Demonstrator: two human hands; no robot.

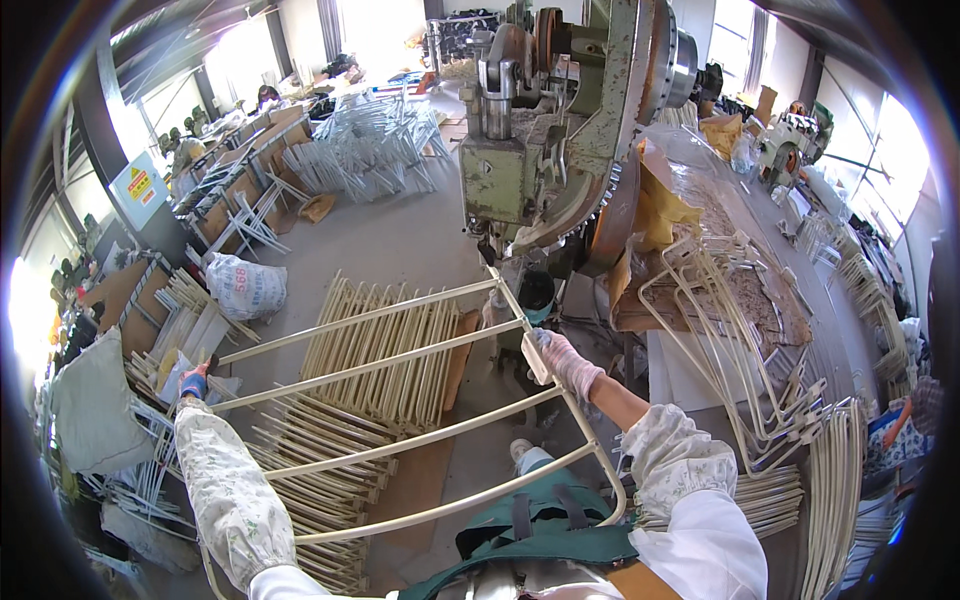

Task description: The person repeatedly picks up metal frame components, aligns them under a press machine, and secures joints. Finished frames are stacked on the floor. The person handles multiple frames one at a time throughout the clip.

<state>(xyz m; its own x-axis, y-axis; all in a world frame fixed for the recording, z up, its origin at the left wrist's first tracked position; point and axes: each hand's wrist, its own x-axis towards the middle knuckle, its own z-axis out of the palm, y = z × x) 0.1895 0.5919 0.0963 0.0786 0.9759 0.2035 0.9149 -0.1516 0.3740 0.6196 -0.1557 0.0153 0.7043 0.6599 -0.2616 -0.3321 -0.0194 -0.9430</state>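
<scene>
Under the green press machine [540, 150], at the middle of the view: a cream-coloured metal tube frame [400, 390], held level above the floor. Made of four long parallel bars running from lower left up to the right, joined along the right side by a cross bar with a rounded lower corner. Paint pale and even, tubes thin and slightly bowed by the lens. Upper right corner of the frame set right beneath the machine's head.

Right hand [562, 362], in a pale glove, closed around the cross bar near its upper end. Left hand [194, 382], in a blue and red glove, closed on the far left end of one of the upper bars, arm stretched out in a patterned sleeve cover.

Below the frame, stacked frames [375, 365] of the same colour on the floor. To the right, bent cream rods [740, 340] leaning in a pile.
</scene>
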